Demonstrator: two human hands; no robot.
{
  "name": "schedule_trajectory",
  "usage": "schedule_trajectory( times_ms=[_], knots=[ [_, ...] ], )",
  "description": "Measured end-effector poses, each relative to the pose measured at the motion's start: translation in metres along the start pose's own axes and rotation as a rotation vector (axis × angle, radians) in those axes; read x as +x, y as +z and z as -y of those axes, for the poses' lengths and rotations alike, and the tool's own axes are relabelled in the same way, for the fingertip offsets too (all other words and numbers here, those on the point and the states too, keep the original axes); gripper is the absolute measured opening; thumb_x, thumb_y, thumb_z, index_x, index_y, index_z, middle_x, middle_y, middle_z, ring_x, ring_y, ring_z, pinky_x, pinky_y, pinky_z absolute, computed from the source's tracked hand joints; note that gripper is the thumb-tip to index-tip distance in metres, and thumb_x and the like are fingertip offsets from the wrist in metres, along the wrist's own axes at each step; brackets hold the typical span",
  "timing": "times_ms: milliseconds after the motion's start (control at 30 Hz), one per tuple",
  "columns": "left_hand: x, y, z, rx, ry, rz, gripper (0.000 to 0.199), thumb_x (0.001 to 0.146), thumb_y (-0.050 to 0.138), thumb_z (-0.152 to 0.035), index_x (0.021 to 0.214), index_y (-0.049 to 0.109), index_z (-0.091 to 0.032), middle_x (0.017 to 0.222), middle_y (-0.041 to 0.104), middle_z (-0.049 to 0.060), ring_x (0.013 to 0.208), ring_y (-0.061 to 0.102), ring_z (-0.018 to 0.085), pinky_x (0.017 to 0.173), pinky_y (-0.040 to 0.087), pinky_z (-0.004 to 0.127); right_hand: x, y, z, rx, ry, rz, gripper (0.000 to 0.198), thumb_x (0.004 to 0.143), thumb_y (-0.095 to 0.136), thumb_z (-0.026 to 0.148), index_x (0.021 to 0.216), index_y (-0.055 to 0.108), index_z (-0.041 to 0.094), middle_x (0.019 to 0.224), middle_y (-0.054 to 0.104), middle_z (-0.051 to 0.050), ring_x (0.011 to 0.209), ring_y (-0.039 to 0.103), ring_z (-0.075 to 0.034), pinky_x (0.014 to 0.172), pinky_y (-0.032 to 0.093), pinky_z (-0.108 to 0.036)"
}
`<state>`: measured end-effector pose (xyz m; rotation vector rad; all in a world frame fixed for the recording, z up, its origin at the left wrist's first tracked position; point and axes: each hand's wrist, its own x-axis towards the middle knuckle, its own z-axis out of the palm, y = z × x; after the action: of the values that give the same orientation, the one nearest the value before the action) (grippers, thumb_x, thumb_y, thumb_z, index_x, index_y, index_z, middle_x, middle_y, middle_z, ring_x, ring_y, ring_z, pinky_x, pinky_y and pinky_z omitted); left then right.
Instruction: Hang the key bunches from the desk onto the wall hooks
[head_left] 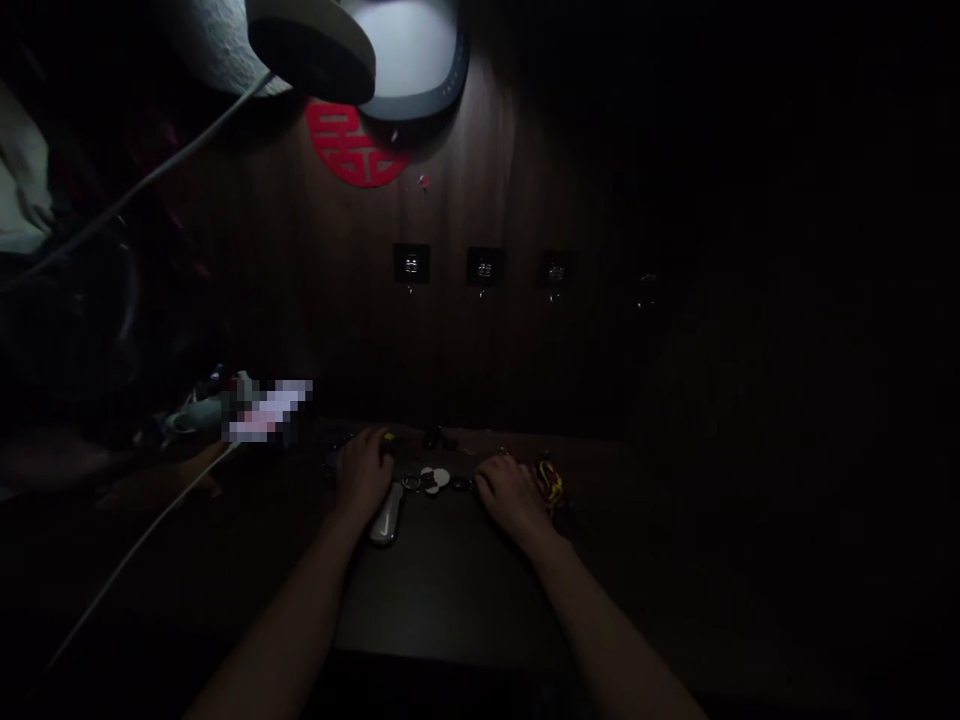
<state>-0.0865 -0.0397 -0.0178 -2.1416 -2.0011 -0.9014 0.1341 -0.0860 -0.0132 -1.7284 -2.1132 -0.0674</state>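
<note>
Little light falls on the dark tabletop (435,590). My left hand (364,470) rests over small dark items at its left end, knuckles up and fingertips hidden; a yellow-green bit (388,438) shows beside its fingers. Close to its wrist lies a grey oblong object (386,515). Between my hands are a metal ring (411,482), a white rounded piece with a dark middle (433,480) and a small dark oval piece (460,483). My right hand (511,490) is bent downward beside a bundle of yellow and red cord (551,482). Darkness hides whether either hand grips anything.
A dark wooden panel (517,350) with several black fittings (485,267) rises behind. Above hang a lamp-like round object (311,50) and a red paper cut-out (352,150). At left are a lit phone-like screen, blurred (270,410), and a white cable (142,540).
</note>
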Motion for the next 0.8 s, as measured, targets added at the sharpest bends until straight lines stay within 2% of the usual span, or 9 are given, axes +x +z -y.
schedule_trajectory(
  times_ms=[133,267,400,500,567,667,800],
  knots=[
    [0.016,-0.003,-0.005,0.113,0.083,0.059,0.043,0.079,0.04,-0.012,0.117,0.056,-0.022,0.125,0.053,0.008,0.114,0.047,0.024,0.093,0.037,0.037,0.0,-0.002,0.001,0.011,0.0,0.007,0.024,0.088,0.039,0.02,0.09,0.063,0.018,0.098,0.064,-0.006,0.1,0.051,-0.018,0.084,0.03,-0.031],
    [0.032,0.01,-0.001,0.166,0.094,0.155,0.036,0.082,0.039,-0.015,0.11,0.06,-0.023,0.117,0.058,0.01,0.108,0.051,0.027,0.085,0.04,0.038,0.0,0.0,-0.001,0.032,0.0,-0.004,0.023,0.087,0.04,0.02,0.09,0.063,0.018,0.098,0.064,-0.005,0.1,0.051,-0.018,0.084,0.03,-0.032],
    [0.034,0.021,0.002,0.137,0.069,0.092,0.029,0.083,0.042,-0.023,0.102,0.063,-0.021,0.11,0.061,0.01,0.099,0.055,0.026,0.078,0.042,0.035,0.001,0.002,-0.003,0.04,-0.01,-0.025,0.022,0.087,0.04,0.02,0.09,0.062,0.02,0.097,0.064,-0.004,0.099,0.051,-0.017,0.082,0.03,-0.03],
    [0.032,0.022,0.004,0.053,0.039,0.042,0.025,0.081,0.044,-0.025,0.094,0.065,-0.02,0.104,0.063,0.01,0.097,0.055,0.026,0.079,0.041,0.036,0.001,0.002,-0.002,0.041,-0.013,-0.031,0.021,0.087,0.041,0.019,0.089,0.062,0.02,0.097,0.064,-0.003,0.098,0.051,-0.017,0.082,0.03,-0.03],
    [0.034,0.02,0.005,-0.094,-0.006,0.0,0.023,0.079,0.045,-0.025,0.087,0.065,-0.019,0.098,0.065,0.009,0.096,0.056,0.025,0.082,0.041,0.037,0.001,0.001,-0.002,0.046,-0.007,-0.028,0.021,0.087,0.042,0.019,0.089,0.062,0.021,0.097,0.064,-0.003,0.098,0.052,-0.017,0.082,0.031,-0.03],
    [0.038,0.014,0.006,-0.515,-0.149,-0.073,0.021,0.075,0.047,-0.028,0.079,0.065,-0.018,0.092,0.066,0.007,0.094,0.057,0.023,0.083,0.042,0.035,0.001,0.002,-0.002,0.047,-0.01,-0.024,0.021,0.087,0.041,0.02,0.089,0.062,0.021,0.097,0.064,-0.004,0.098,0.052,-0.017,0.083,0.031,-0.03],
    [0.041,0.004,0.003,-0.995,-0.279,-0.074,0.031,0.073,0.048,-0.039,0.085,0.064,-0.016,0.091,0.069,0.005,0.089,0.062,0.02,0.075,0.047,0.03,0.003,0.005,-0.004,0.06,-0.002,-0.026,0.022,0.088,0.04,0.021,0.088,0.062,0.021,0.097,0.064,-0.004,0.098,0.052,-0.018,0.084,0.031,-0.031]
  ],
)
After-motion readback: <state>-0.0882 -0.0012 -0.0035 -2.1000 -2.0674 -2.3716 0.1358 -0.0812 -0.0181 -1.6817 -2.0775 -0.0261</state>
